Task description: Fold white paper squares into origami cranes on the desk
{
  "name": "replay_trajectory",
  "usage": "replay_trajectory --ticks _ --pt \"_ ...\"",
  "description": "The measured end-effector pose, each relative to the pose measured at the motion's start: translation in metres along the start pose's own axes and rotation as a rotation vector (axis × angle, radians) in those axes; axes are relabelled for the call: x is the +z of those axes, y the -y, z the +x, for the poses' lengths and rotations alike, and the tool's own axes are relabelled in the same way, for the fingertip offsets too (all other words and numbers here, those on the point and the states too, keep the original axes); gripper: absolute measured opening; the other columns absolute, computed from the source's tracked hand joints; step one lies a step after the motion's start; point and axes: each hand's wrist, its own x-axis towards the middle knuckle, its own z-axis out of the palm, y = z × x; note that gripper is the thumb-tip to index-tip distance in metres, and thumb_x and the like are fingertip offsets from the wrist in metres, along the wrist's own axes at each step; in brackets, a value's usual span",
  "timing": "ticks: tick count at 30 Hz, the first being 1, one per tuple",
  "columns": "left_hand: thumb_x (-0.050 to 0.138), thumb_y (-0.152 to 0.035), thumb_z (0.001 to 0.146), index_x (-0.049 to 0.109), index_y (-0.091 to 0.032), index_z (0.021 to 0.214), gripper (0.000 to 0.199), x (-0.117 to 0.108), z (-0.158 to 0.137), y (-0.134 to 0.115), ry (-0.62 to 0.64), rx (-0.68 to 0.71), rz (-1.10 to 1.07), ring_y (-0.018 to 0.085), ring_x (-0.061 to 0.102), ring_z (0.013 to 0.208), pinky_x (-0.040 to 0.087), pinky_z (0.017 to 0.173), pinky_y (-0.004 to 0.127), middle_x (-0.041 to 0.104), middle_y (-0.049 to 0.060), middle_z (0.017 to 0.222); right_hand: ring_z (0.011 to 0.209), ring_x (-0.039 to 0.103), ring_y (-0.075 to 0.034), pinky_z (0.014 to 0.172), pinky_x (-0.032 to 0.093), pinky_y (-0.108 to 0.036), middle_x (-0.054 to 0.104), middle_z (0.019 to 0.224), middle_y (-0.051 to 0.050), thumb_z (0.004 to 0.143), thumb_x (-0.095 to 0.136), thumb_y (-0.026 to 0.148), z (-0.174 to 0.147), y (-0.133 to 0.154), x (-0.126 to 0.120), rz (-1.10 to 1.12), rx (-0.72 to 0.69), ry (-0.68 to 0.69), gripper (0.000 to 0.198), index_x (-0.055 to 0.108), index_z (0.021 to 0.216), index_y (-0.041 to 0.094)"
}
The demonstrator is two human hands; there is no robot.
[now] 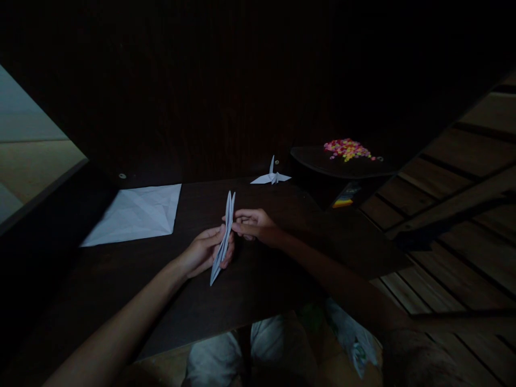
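A narrow folded white paper [224,244], pointed at both ends and split into two tips at the top, is held upright and slightly tilted above the dark table. My left hand [207,250] grips its lower middle, thumb on the near side and fingers behind. From the right, my right hand [256,224] pinches the paper's edge near the middle with thumb and index finger. Behind them, against the back panel, stands a finished white paper crane [272,176]. A creased flat white sheet [137,215] lies to the left.
Small pink, yellow and red pieces [349,149] are heaped on a raised corner shelf [318,164] at the right. Under it is a small box with a yellow stripe [343,202]. The dark table [169,301] has a raised side at left. Wooden slats [451,269] lie beyond its right edge.
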Motion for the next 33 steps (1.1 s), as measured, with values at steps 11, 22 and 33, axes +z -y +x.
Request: replay_trajectory --ticks 11,22,33 --pt "0.062 -0.044 0.082 0.045 -0.02 0.095 0.033 0.006 0.008 0.009 -0.23 0.2 0.215 0.014 0.065 0.052 0.055 0.048 0.027 0.064 0.0 0.081 0.04 0.042 -0.004 0.038 0.028 -0.018 0.056 0.055 0.004 0.066 0.074 0.04 0.004 0.0 -0.003 -0.033 0.029 -0.147 0.034 0.065 0.083 0.012" --pt "0.066 -0.034 0.079 0.046 -0.019 0.094 0.029 0.008 0.005 0.008 -0.315 0.346 0.517 0.013 0.067 0.065 0.055 0.06 0.026 0.064 0.001 0.09 0.038 0.044 -0.004 0.035 0.031 -0.017 0.06 0.058 0.002 0.065 0.075 0.04 0.008 -0.004 -0.008 0.012 -0.004 -0.248 0.035 0.065 0.084 0.012" --pt "0.069 -0.04 0.074 0.052 -0.017 0.096 0.036 0.005 0.005 0.004 -0.451 0.369 0.553 0.013 0.064 0.063 0.048 0.056 0.021 0.068 0.002 0.078 0.036 0.042 -0.004 0.034 0.03 -0.018 0.059 0.057 0.001 0.078 0.057 0.04 0.007 -0.004 -0.009 -0.08 -0.069 -0.184 0.031 0.064 0.065 0.012"
